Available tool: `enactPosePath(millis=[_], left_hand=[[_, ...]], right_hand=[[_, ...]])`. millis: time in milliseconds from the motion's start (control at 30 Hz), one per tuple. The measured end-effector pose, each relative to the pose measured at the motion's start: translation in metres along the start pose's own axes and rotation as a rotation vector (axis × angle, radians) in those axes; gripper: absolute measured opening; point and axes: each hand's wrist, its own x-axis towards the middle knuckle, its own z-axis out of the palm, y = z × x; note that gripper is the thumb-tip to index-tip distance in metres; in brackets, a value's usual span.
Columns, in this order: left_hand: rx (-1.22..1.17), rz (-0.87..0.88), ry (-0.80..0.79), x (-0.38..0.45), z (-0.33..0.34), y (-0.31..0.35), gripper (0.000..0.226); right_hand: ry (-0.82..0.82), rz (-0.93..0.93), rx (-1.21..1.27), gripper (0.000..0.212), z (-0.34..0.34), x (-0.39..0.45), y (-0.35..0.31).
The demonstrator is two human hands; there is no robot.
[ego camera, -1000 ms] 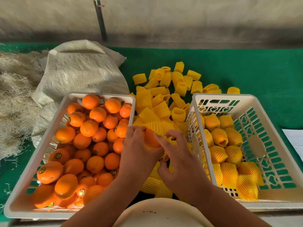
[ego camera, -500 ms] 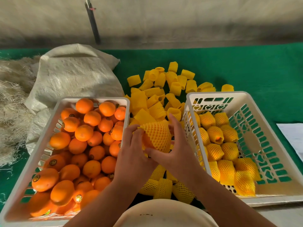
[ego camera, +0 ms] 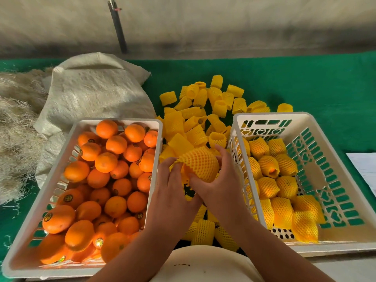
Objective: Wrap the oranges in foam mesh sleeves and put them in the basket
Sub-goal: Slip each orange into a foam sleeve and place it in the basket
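Although several oranges point(ego camera: 105, 181) in the left basket point(ego camera: 40, 204) carry small round stickers, their writing is too small to read. Between the two baskets, the right hand point(ego camera: 221, 184) cups the sleeved orange point(ego camera: 200, 166) with curled fingers, while the left hand point(ego camera: 173, 198) pinches the mesh edge beside it. Other wrapped oranges point(ego camera: 284, 192) lie in the right basket point(ego camera: 317, 123).

1. A pale woven sack point(ego camera: 91, 94) lies on the green table cover point(ego camera: 305, 82), behind the left crate.
2. A heap of dry straw-like fibre point(ego camera: 18, 127) sits left of the sack.
3. A dark pole point(ego camera: 118, 27) stands against the wall point(ego camera: 223, 21).
4. A white sheet point(ego camera: 364, 169) lies at the right edge.
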Motion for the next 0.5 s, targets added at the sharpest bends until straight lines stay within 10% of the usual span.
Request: enactPosePath(millis=[300,433,500], left_hand=[[0.006,0.028,-0.043,-0.006,-0.001,0.002,0.064],[-0.308,-0.012,0.008,-0.007,-0.013,-0.004,0.025],[-0.599,-0.238,-0.058,-0.002,-0.019,-0.006,0.042]], right_hand=[[-0.006,0.026,0.03,0.1,-0.005,0.003,0.009],[-0.049,-0.022,-0.046,0.105,-0.022,0.006,0.016],[-0.092,-0.055,-0.096,0.108,-0.029,0.006,0.019]])
